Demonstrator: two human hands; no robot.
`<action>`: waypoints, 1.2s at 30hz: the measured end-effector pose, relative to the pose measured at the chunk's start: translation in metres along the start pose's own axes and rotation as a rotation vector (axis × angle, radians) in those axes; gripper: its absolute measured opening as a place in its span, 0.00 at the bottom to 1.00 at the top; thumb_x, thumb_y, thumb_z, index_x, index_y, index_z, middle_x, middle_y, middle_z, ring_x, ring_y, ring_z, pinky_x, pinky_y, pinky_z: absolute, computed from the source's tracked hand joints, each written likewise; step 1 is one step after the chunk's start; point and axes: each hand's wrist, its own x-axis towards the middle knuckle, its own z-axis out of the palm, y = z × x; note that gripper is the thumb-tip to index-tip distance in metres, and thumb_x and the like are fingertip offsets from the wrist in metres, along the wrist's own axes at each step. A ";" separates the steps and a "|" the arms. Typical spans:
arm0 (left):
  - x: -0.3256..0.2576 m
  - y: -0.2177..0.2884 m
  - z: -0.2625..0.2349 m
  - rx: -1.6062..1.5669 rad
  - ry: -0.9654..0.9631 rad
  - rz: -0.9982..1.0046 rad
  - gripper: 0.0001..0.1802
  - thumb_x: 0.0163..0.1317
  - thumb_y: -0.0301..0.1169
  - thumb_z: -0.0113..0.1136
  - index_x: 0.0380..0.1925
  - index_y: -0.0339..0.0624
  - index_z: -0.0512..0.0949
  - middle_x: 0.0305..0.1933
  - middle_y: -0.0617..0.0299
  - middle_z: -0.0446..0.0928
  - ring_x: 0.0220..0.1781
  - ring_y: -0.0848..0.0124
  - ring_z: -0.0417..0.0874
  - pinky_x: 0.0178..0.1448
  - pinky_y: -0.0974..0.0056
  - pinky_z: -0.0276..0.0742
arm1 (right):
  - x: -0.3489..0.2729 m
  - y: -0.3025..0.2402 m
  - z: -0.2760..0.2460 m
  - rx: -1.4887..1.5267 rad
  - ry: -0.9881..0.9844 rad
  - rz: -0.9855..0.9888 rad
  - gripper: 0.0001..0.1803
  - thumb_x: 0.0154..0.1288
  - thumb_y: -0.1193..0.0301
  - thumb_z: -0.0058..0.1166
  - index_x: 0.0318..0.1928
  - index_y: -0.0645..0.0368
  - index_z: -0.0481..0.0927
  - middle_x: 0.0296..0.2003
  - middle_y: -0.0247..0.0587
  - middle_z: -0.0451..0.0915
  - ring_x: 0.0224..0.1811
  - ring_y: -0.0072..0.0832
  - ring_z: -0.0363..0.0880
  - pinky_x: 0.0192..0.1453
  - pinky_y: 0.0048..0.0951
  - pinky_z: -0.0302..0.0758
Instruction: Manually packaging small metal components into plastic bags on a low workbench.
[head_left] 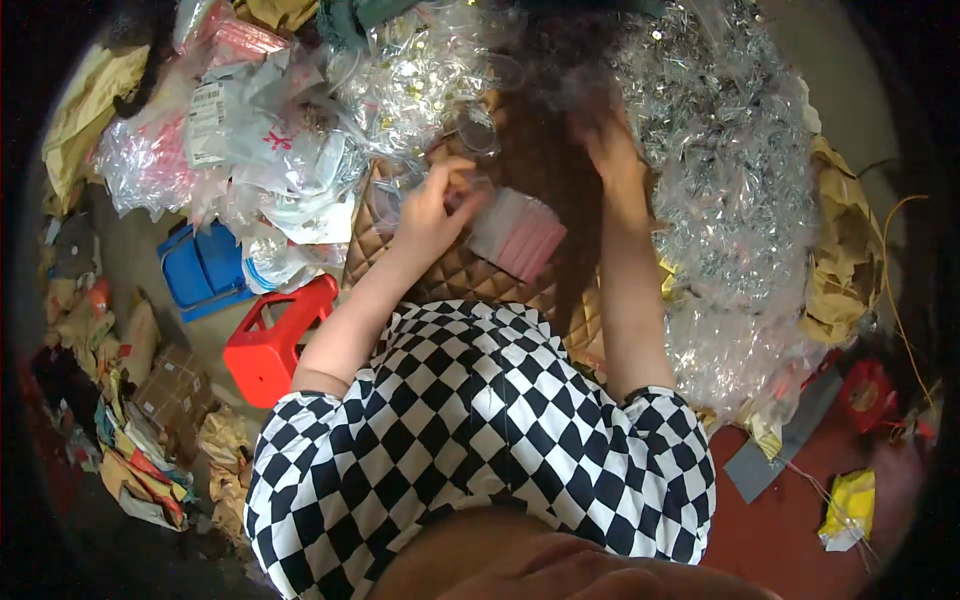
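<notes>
My left hand (440, 207) is over the brown quilted surface (450, 270), its fingers bent toward the thumb in a pinch. Blurred fingertips hide what they hold, if anything. Just right of them lies a flat, clear plastic packet with pink strips (520, 238). My right hand (610, 145) reaches farther forward, beside the big heap of silvery tinsel-like pieces in clear plastic (720, 180). Its fingers are smeared by motion and lost in shadow. Beyond my left hand is a heap of clear bags with shiny gold and silver bits (425, 85).
Plastic-wrapped packages (240, 125) are piled at far left. Below them stand a blue plastic stool (203, 268) and a red plastic stool (275, 345). Brown paper (840, 245) lies at right; a cardboard box (175, 395) sits lower left among scraps.
</notes>
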 end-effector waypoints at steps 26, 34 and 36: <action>0.010 0.019 0.019 0.039 -0.534 0.328 0.26 0.50 0.21 0.65 0.52 0.47 0.80 0.61 0.49 0.72 0.64 0.54 0.72 0.66 0.58 0.69 | -0.153 -0.061 0.074 -1.481 -0.236 -0.038 0.31 0.49 0.66 0.66 0.56 0.60 0.78 0.44 0.52 0.84 0.48 0.45 0.83 0.52 0.41 0.76; -0.006 0.012 0.021 0.110 -0.685 0.506 0.21 0.53 0.26 0.66 0.49 0.55 0.79 0.61 0.52 0.72 0.64 0.50 0.71 0.65 0.53 0.70 | -0.183 -0.035 0.040 -1.208 -0.186 0.000 0.25 0.48 0.67 0.62 0.50 0.58 0.82 0.42 0.53 0.83 0.41 0.42 0.85 0.46 0.37 0.79; -0.006 0.004 0.020 0.215 -0.710 0.524 0.27 0.47 0.21 0.68 0.50 0.49 0.77 0.61 0.51 0.71 0.64 0.51 0.72 0.66 0.53 0.70 | -0.190 -0.030 0.021 -1.096 -0.174 -0.072 0.24 0.48 0.68 0.63 0.49 0.61 0.82 0.38 0.47 0.85 0.36 0.36 0.85 0.43 0.34 0.79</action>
